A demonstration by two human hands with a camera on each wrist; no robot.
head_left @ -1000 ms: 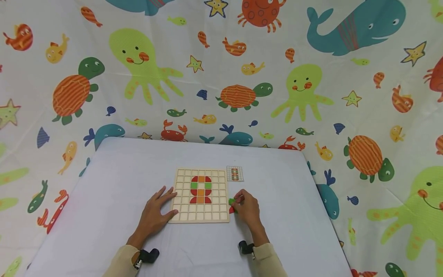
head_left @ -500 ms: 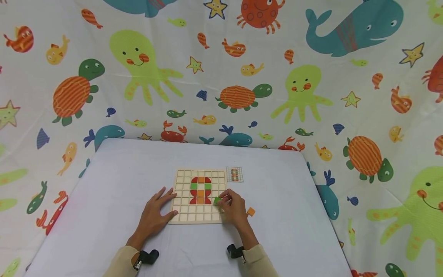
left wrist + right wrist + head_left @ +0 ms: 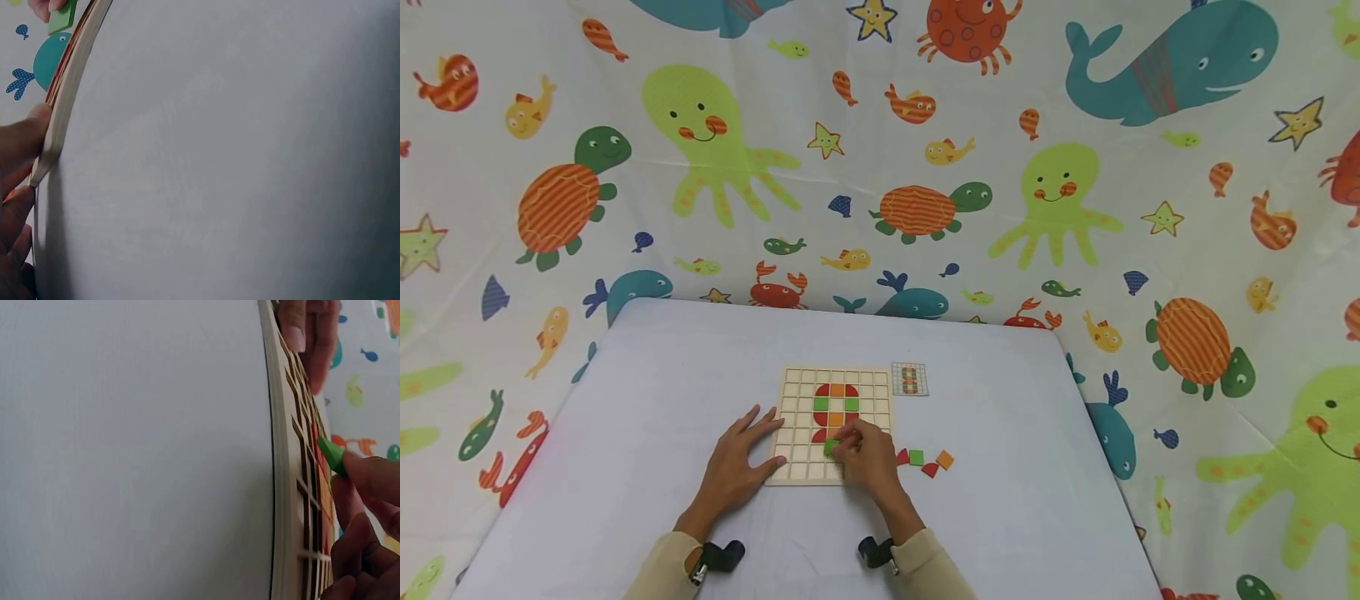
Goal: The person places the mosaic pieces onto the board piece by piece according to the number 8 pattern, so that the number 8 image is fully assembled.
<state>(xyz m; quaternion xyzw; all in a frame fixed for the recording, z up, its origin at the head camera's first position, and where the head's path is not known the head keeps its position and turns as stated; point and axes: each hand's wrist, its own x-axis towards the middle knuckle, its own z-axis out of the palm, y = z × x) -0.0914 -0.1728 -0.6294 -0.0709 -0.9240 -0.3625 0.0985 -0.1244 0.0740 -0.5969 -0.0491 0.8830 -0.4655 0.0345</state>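
A square wooden grid board point(image 3: 797, 389) lies on the table, with red, orange and green tiles set in its middle cells. My right hand point(image 3: 874, 461) pinches a green tile point(image 3: 830, 447) between thumb and fingertips, held close over the board just below the red tiles. In the right wrist view this green tile point(image 3: 331, 455) is tilted over the cells. My left hand point(image 3: 735, 462) rests spread at the board's left edge. Its thumb point(image 3: 41, 114) lies on the rim in the left wrist view. Part of the pattern is hidden behind my right hand.
Right of the board lie a loose green tile point(image 3: 916, 457), an orange tile point(image 3: 945, 460) and a red tile point(image 3: 929, 470), with another red piece point(image 3: 902, 457) by the rim. A small printed pattern card point(image 3: 911, 379) sits at the board's upper right. The table cover point(image 3: 1037, 417) is white.
My right hand has picked up the green tile from the right of the board and carried it left over the grid, uncovering the loose tiles. My left hand has stayed put.
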